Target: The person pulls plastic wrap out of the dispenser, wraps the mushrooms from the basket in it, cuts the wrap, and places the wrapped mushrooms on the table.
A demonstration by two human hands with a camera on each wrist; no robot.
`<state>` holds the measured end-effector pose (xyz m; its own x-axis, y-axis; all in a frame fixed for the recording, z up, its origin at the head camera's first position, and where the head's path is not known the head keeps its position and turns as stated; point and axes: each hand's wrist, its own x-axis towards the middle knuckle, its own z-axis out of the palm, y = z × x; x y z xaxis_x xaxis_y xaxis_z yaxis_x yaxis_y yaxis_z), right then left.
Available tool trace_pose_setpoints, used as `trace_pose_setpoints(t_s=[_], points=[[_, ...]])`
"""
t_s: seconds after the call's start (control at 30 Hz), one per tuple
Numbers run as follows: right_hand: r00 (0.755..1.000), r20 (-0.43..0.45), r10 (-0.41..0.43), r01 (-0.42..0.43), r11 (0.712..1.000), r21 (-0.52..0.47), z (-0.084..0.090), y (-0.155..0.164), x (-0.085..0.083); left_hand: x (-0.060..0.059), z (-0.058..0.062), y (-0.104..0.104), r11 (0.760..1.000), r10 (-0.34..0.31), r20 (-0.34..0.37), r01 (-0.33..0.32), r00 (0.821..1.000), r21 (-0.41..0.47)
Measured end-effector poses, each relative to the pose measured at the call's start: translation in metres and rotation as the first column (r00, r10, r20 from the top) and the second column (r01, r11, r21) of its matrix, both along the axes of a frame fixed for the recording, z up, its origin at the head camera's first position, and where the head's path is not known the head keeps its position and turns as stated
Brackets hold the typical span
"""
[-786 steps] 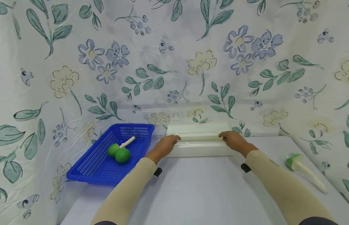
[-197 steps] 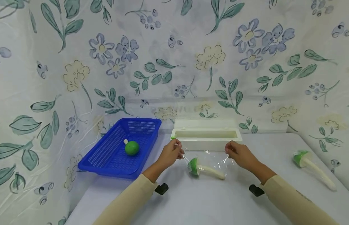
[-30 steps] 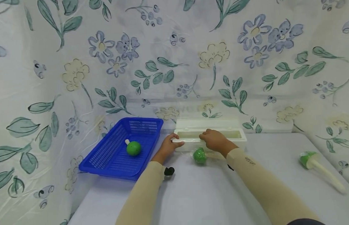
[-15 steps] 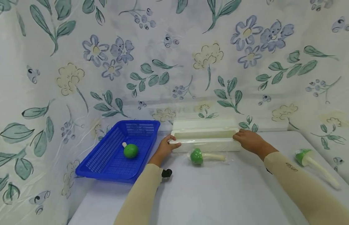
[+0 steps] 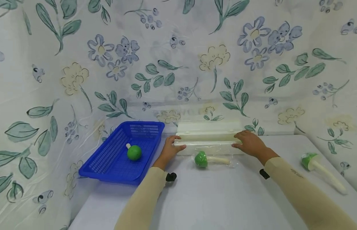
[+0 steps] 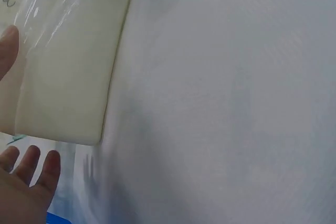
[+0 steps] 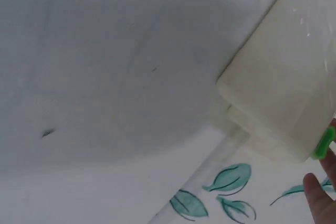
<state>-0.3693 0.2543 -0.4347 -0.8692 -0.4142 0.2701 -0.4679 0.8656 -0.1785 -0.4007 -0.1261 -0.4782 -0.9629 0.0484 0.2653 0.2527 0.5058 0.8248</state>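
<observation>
A long white cling film dispenser (image 5: pixel 210 149) stands at the back of the table, its lid (image 5: pixel 208 126) raised behind it. Clear film drapes over its front edge. My left hand (image 5: pixel 168 150) holds the left end, thumb in front and fingers behind the edge; in the left wrist view several fingertips (image 6: pixel 48 169) extend past the end. My right hand (image 5: pixel 250 143) grips the right end, thumb low on the front; a green slider (image 7: pixel 323 143) shows beside its fingers. Just before the box lies a film-wrapped mushroom-shaped piece (image 5: pixel 201 159) with green cap and cream stem.
A blue mesh basket (image 5: pixel 93 172) on the left holds a round green piece (image 5: pixel 134 153) with a short white stem. Near the table's right edge lies another film-wrapped green-capped piece (image 5: pixel 325 174). A flower-patterned sheet (image 5: pixel 178 64) hangs behind the table.
One piece has left the basket since the oldest frame, and film now wraps the piece before the box. My right hand has moved rightward along the dispenser to its right end; the left stays.
</observation>
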Motion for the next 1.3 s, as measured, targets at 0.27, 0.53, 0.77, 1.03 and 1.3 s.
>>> trace_pose_setpoints(t_s=[0.27,0.53,0.77,1.03,1.3], points=[[0.99,-0.089,0.107,-0.116,0.988,-0.103,-0.006,-0.028,0.011,0.016,0.001,0.002,0.986,0.031,-0.204,-0.063,0.978,-0.153],[0.976,0.184,0.113,-0.05,0.946,-0.32,-0.029,-0.063,0.026,0.03,0.0,0.001,0.963,-0.005,-0.301,-0.077,0.954,-0.258],[0.935,0.341,0.1,0.034,0.93,-0.365,-0.044,-0.073,0.025,0.036,0.002,0.008,0.965,-0.054,-0.349,-0.041,0.936,-0.26],[0.957,0.282,0.072,0.016,0.954,-0.299,-0.049,-0.078,0.011,0.049,0.005,0.012,0.953,-0.147,-0.407,0.018,0.901,-0.303],[0.989,0.124,0.078,-0.066,0.993,-0.1,-0.045,-0.087,0.007,0.071,0.019,0.042,0.815,-0.349,-0.404,0.06,0.846,-0.577]])
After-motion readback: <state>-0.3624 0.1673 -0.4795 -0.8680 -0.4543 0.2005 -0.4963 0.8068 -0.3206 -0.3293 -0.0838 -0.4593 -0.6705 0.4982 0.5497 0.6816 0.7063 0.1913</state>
